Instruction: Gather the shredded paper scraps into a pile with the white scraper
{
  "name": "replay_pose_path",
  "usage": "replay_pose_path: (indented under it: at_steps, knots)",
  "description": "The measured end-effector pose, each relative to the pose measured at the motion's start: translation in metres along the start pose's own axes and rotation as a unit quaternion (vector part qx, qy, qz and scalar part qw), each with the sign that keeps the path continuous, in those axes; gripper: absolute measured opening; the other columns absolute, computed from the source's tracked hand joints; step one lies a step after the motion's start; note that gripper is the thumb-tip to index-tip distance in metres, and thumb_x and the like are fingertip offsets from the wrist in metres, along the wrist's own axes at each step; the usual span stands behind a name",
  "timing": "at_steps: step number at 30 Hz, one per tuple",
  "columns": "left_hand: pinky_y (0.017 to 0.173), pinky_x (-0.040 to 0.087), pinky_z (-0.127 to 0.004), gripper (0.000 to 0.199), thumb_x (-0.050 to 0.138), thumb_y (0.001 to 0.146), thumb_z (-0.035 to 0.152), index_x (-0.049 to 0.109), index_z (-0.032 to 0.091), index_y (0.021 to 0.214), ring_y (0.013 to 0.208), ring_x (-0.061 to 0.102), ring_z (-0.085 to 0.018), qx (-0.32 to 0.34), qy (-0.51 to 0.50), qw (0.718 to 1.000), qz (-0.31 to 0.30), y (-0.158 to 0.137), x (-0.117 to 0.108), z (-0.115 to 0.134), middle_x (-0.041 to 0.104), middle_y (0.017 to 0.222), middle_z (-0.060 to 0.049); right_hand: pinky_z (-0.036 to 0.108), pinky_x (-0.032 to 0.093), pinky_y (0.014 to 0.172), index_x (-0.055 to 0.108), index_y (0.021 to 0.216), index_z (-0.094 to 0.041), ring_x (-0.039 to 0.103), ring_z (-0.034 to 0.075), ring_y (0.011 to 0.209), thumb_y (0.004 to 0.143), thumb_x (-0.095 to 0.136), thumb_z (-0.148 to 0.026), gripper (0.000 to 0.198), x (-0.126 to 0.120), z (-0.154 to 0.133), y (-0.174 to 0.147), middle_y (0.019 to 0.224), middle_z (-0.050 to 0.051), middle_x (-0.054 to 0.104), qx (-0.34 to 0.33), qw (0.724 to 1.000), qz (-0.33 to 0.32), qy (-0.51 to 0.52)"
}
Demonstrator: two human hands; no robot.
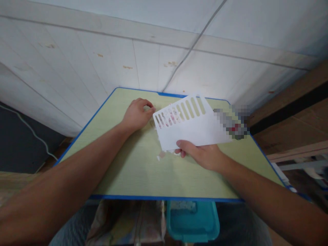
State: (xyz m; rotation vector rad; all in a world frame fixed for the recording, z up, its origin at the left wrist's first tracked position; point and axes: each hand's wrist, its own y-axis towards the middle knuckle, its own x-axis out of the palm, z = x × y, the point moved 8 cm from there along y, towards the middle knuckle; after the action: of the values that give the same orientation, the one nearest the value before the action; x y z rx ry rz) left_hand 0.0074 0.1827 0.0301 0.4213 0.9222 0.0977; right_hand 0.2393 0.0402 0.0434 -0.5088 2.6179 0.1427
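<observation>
While the right hand [205, 156] pinches a white slotted card [191, 132] by its near edge, thumb on top and fingertips curled underneath, the left hand [138, 114] is poised just beside the card's left end. In this head view the card is above the middle of the table [128, 174], set at a slant, with a row of long rounded slots along its far side. Mottled pink and dark marks show through the slots at the left; they are too small and blurred to read as lettering. Pale yellow-green tabletop shows through the slots toward the right. The left thumb and forefinger curve toward each other with their tips close together; whether they pinch anything, or touch the card, I cannot tell.

Small pale scraps [161, 155] lie by the card's near left corner. To the right of the card, a pixelated object [232, 125], grey with a red spot, sits near the table's edge, and any label on it is hidden by the blocks. A blue rim borders the tabletop. Below the near edge are a teal container [193, 223] and a multicoloured patterned cloth [128, 222]. Beyond the table, a grey cable [194, 44] crosses the white wall [107, 58].
</observation>
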Motion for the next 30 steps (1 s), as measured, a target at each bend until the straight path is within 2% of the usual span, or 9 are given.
replay_pose_path:
  at_steps: [4, 9, 16, 19, 22, 27, 30]
  knots:
    - [0.119, 0.057, -0.05, 0.018, 0.075, 0.101, 0.034, 0.087, 0.022, 0.104, 0.122, 0.075, -0.034, -0.001, 0.002, 1.0, 0.001, 0.0, 0.002, 0.002, 0.083, 0.122, -0.012, 0.038, 0.069, 0.092, 0.066, 0.061, -0.03, 0.083, 0.024, 0.073, 0.099, 0.063, -0.037, 0.039, -0.007, -0.001, -0.001, 0.072, 0.002, 0.083, 0.012, 0.998, 0.01, -0.055]
    - [0.118, 0.057, -0.051, 0.018, 0.075, 0.102, 0.036, 0.085, 0.022, 0.104, 0.12, 0.074, -0.033, 0.003, -0.002, 1.0, 0.0, 0.0, 0.003, 0.003, 0.083, 0.122, -0.011, 0.039, 0.067, 0.103, 0.066, 0.059, -0.032, 0.083, 0.025, 0.077, 0.098, 0.061, -0.034, 0.04, -0.006, -0.007, 0.001, 0.07, -0.001, 0.082, -0.004, 0.995, -0.002, -0.099]
    - [0.118, 0.056, -0.051, 0.016, 0.076, 0.101, 0.037, 0.084, 0.023, 0.102, 0.122, 0.073, -0.033, 0.005, -0.01, 1.0, -0.004, 0.001, 0.005, 0.003, 0.082, 0.12, -0.01, 0.045, 0.06, 0.12, 0.069, 0.063, -0.032, 0.086, 0.029, 0.089, 0.1, 0.061, -0.044, 0.04, -0.006, -0.006, 0.001, 0.074, 0.001, 0.084, -0.011, 0.991, 0.007, -0.13]
    - [0.119, 0.056, -0.051, 0.014, 0.076, 0.101, 0.035, 0.084, 0.023, 0.103, 0.121, 0.072, -0.033, 0.001, -0.011, 1.0, -0.007, 0.0, 0.005, 0.005, 0.082, 0.121, -0.01, 0.047, 0.064, 0.112, 0.071, 0.065, -0.032, 0.086, 0.029, 0.09, 0.103, 0.061, -0.054, 0.045, -0.004, 0.002, 0.0, 0.081, 0.002, 0.087, 0.0, 0.994, -0.001, -0.111]
    - [0.119, 0.056, -0.05, 0.014, 0.075, 0.101, 0.034, 0.084, 0.024, 0.104, 0.122, 0.072, -0.032, -0.002, -0.014, 1.0, -0.009, 0.0, 0.004, 0.006, 0.082, 0.121, -0.01, 0.049, 0.067, 0.102, 0.069, 0.063, -0.031, 0.085, 0.03, 0.089, 0.106, 0.061, -0.056, 0.049, -0.003, 0.007, 0.001, 0.085, 0.005, 0.088, 0.006, 0.996, -0.005, -0.094]
    - [0.121, 0.055, -0.053, 0.016, 0.074, 0.101, 0.034, 0.085, 0.023, 0.104, 0.125, 0.072, -0.035, -0.008, -0.008, 1.0, -0.01, -0.001, 0.003, 0.007, 0.082, 0.124, -0.012, 0.052, 0.066, 0.108, 0.064, 0.06, -0.031, 0.085, 0.03, 0.092, 0.107, 0.061, -0.053, 0.052, -0.006, 0.005, 0.003, 0.088, 0.005, 0.089, -0.019, 0.994, 0.011, -0.103]
    - [0.122, 0.055, -0.054, 0.017, 0.073, 0.1, 0.034, 0.085, 0.023, 0.104, 0.127, 0.073, -0.036, -0.007, -0.006, 1.0, -0.01, -0.001, 0.002, 0.008, 0.082, 0.125, -0.012, 0.051, 0.067, 0.103, 0.063, 0.06, -0.031, 0.084, 0.03, 0.088, 0.107, 0.063, -0.053, 0.052, -0.006, 0.005, 0.005, 0.086, 0.006, 0.088, -0.021, 0.994, 0.012, -0.102]
